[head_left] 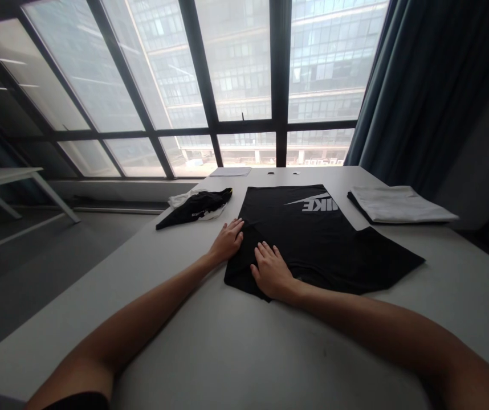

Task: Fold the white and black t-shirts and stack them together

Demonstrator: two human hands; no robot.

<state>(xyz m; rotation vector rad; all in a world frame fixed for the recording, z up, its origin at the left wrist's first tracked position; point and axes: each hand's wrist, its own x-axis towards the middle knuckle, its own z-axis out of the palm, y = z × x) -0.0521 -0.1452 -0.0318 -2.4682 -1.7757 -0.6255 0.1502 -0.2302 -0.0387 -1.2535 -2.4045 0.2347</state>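
A black T-shirt (296, 233) with a white printed logo lies spread on the white table, its left side folded inward and its right sleeve stretched out to the side. The logo is upside down from where I sit. My left hand (227, 239) rests at the shirt's left edge, fingers extended over the cloth. Flat on the near left part of the shirt lies my right hand (271, 270), palm down with fingers slightly spread. Neither hand grips the fabric.
Crumpled black and white clothes (199, 206) lie left of the shirt. A folded white and black stack of cloth (400, 205) sits at the right. White paper (230, 171) lies at the far edge of the table (227, 353). A blue curtain (419, 85) hangs beside the windows.
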